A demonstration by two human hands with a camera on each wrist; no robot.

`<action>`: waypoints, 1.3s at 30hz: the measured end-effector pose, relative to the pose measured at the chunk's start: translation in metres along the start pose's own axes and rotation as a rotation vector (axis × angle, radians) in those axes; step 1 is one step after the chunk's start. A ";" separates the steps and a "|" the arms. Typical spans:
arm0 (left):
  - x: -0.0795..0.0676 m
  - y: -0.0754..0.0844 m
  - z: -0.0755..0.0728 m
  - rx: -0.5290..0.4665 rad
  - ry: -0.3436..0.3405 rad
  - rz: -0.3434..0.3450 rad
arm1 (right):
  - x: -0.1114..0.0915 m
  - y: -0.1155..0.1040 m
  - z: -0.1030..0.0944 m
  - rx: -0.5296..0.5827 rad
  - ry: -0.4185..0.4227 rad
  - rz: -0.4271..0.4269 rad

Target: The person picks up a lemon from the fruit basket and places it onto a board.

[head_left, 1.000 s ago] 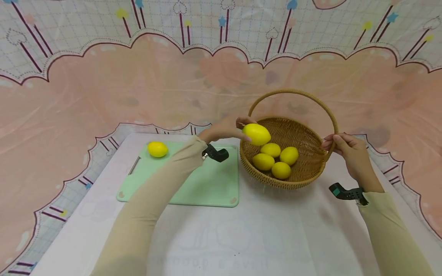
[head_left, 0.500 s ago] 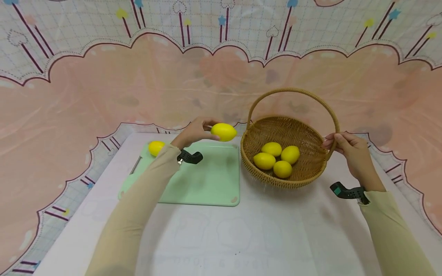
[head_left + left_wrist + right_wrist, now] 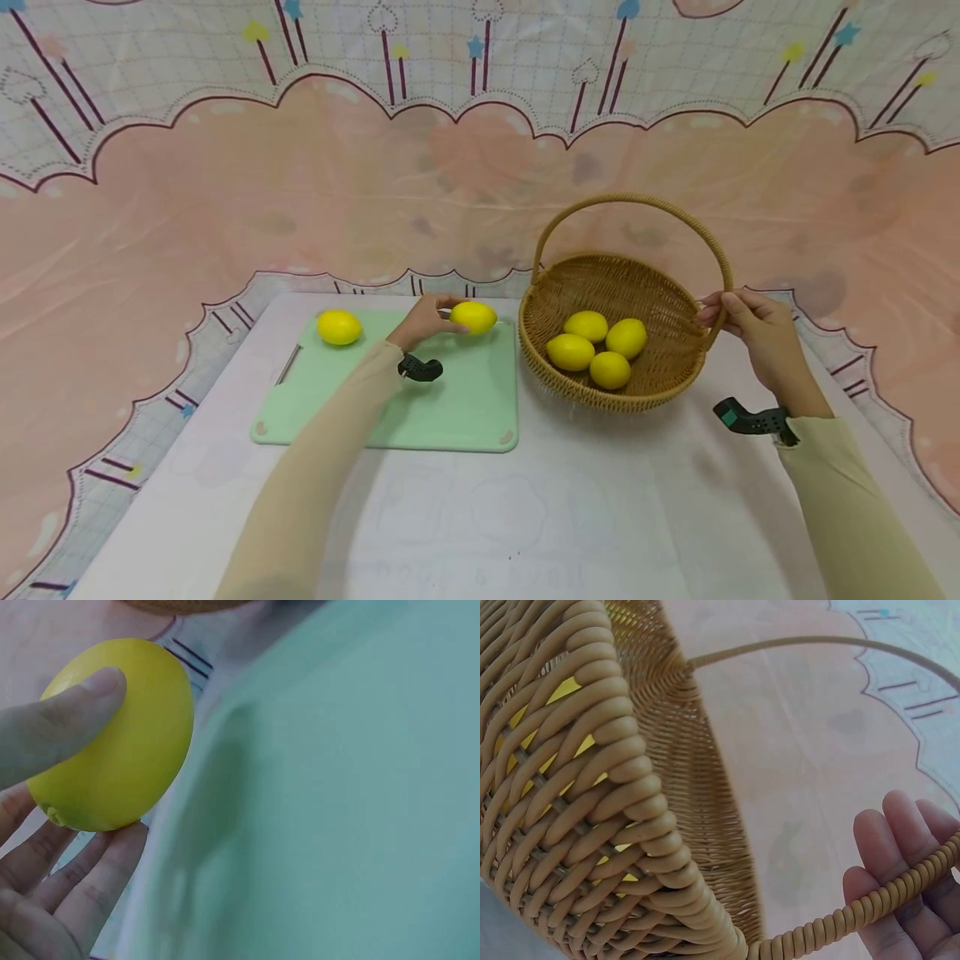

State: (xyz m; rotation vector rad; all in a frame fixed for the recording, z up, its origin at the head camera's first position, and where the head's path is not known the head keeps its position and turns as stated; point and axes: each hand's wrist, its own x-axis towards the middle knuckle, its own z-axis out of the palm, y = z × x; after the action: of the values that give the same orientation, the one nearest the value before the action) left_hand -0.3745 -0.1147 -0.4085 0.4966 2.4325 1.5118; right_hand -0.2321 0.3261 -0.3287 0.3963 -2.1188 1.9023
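My left hand (image 3: 426,322) pinches a yellow lemon (image 3: 474,317) between thumb and fingers over the back right part of a green cutting board (image 3: 450,408). In the left wrist view the lemon (image 3: 146,746) casts a shadow on the board, and a small gap seems to separate them. A second lemon (image 3: 339,327) lies at the board's back left. My right hand (image 3: 763,329) grips the right side of the handle (image 3: 637,198) of a wicker basket (image 3: 622,403), which tilts towards me. Several lemons (image 3: 570,352) rest in the basket's bottom.
Both board and basket are on a white-covered table (image 3: 450,517), the basket just right of the board. Behind them hangs a pink patterned cloth (image 3: 360,192). A thin slot-like handle (image 3: 288,364) runs along the board's left edge.
My left hand has carried the lemon left, away from above the basket, and then lowered it towards the cutting board. The right hand and the basket have hardly moved.
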 end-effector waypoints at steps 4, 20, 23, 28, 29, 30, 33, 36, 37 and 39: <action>-0.002 -0.013 -0.004 -0.001 0.016 -0.015 | -0.001 0.000 0.001 -0.011 0.003 0.007; -0.032 -0.012 -0.054 0.091 0.052 -0.098 | -0.001 0.000 -0.001 -0.013 -0.015 -0.016; -0.036 -0.013 -0.060 0.114 0.064 -0.111 | -0.001 -0.001 -0.001 -0.011 -0.016 -0.009; -0.039 -0.016 -0.069 0.135 0.063 -0.109 | -0.001 -0.002 -0.001 -0.057 0.008 -0.007; -0.040 -0.017 -0.071 0.145 0.059 -0.105 | -0.001 -0.002 -0.001 -0.058 0.009 -0.008; -0.040 -0.017 -0.072 0.153 0.056 -0.103 | -0.001 -0.002 -0.001 -0.058 0.009 -0.007; -0.041 -0.020 -0.075 0.192 0.054 -0.108 | -0.001 -0.002 0.000 -0.049 0.008 -0.003; -0.041 -0.022 -0.077 0.212 0.051 -0.108 | -0.001 -0.001 0.001 -0.041 0.008 -0.001; -0.041 -0.023 -0.077 0.218 0.051 -0.106 | -0.001 -0.001 0.001 -0.038 0.009 -0.002; -0.041 -0.024 -0.077 0.212 0.051 -0.106 | -0.001 -0.001 0.002 -0.031 0.009 -0.004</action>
State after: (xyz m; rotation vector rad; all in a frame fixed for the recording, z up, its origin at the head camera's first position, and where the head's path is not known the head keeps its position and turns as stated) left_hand -0.3691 -0.2040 -0.3960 0.3650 2.6292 1.2470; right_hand -0.2312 0.3242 -0.3286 0.3850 -2.1368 1.8632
